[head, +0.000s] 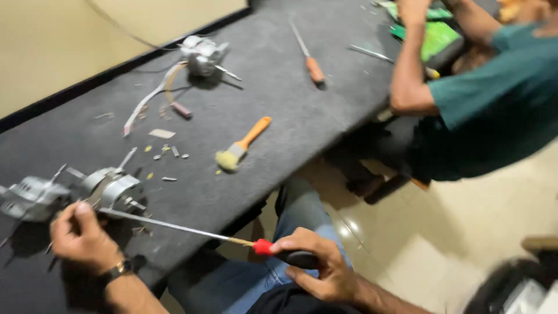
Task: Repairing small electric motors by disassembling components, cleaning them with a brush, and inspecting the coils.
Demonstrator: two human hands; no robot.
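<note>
Holding a long screwdriver (192,231) in our closed right hand (317,267), we steady its tip with the closed fingers of our left hand (81,235) at the small metal motor (113,189) near left on the dark bench (279,110), where loose screws (168,154) suggest it is partly opened, not finished.

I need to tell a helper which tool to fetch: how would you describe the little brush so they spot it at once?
Look at the dark grey felt-topped workbench, near the middle of its front edge. The small brush lies there alone, with an orange plastic handle and dusty yellowish bristles. The orange-handled screwdriver farther back has a long metal shaft instead of bristles.
</note>
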